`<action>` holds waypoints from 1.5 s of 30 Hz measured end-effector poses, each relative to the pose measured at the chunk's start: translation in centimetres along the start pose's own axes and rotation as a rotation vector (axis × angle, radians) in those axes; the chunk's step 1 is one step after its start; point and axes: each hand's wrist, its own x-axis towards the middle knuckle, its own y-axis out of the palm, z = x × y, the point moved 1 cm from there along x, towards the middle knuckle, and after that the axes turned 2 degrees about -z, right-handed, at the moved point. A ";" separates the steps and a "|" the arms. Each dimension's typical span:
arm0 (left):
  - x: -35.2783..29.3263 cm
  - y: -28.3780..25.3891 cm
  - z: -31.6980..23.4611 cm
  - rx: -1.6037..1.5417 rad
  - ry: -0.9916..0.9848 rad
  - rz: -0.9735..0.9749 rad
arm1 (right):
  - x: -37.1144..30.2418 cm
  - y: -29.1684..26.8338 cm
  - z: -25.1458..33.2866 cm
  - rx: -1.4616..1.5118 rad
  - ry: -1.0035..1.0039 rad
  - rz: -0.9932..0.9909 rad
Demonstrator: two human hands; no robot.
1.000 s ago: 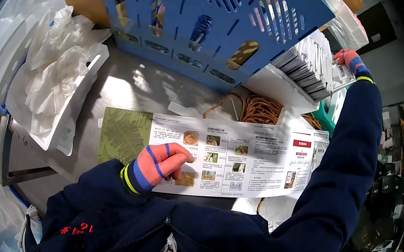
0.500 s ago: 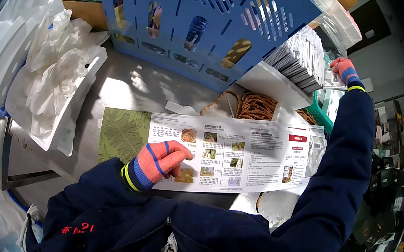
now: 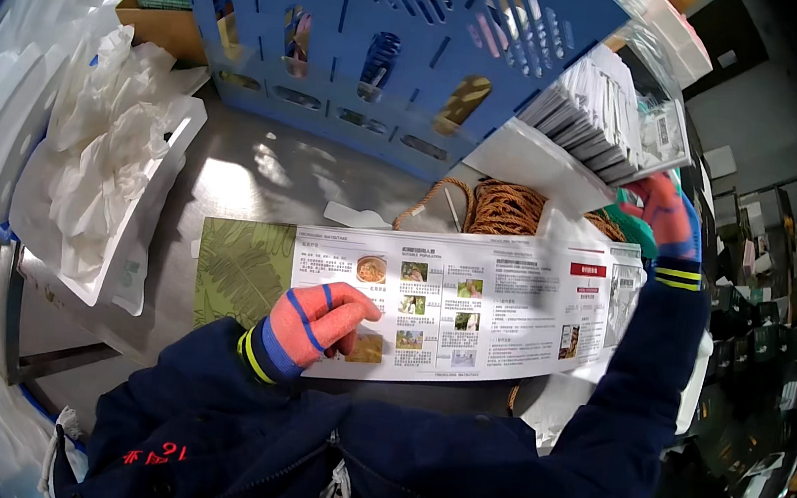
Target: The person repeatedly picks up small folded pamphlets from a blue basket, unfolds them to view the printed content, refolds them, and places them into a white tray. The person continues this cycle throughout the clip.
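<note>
A long unfolded leaflet [image 3: 539, 316] printed with text and small photos lies across the metal table before me. My left hand [image 3: 318, 324], in a coral knit glove with blue stripes, rests on its left part. The fingers are curled closed, and nothing shows in them. At the far right my right hand [image 3: 663, 214], in a matching glove, is bent at the lower end of a stack of folded leaflets [image 3: 585, 108]. Its fingertips curl against the stack's edge; what they grip is hidden. A leaflet with a grey picture [image 3: 666, 133] faces outward just above this hand.
A blue slotted rack [image 3: 343, 53] stands at the back. Brown rope [image 3: 505, 209] is coiled behind the leaflet, beside a white tag [image 3: 358, 215]. A white foam tray [image 3: 183, 138] with crumpled paper [image 3: 108, 104] sits at left. A green basket [image 3: 635, 228] is partly hidden by my right hand.
My right hand has come down and nearer along the end of the stack, uncovering the outward-facing leaflet. The left hand has stayed in place on the unfolded leaflet.
</note>
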 end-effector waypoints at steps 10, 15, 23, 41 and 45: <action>0.4 0.1 -0.1 0.050 0.025 -0.006 | 6.1 3.7 -3.8 -0.254 -0.090 -0.616; 0.6 -0.1 0.2 0.060 0.041 0.021 | 4.9 1.5 -4.8 -0.489 -0.023 -0.603; 0.3 0.0 0.2 0.039 0.021 0.027 | 4.6 -0.2 4.2 -0.480 -0.300 -0.649; 0.0 0.1 -0.2 0.040 0.055 0.021 | 8.4 0.0 0.4 -0.960 -0.122 -0.471; 0.4 -0.2 0.1 0.052 0.061 0.010 | 6.4 0.1 -1.7 -0.487 0.061 -0.367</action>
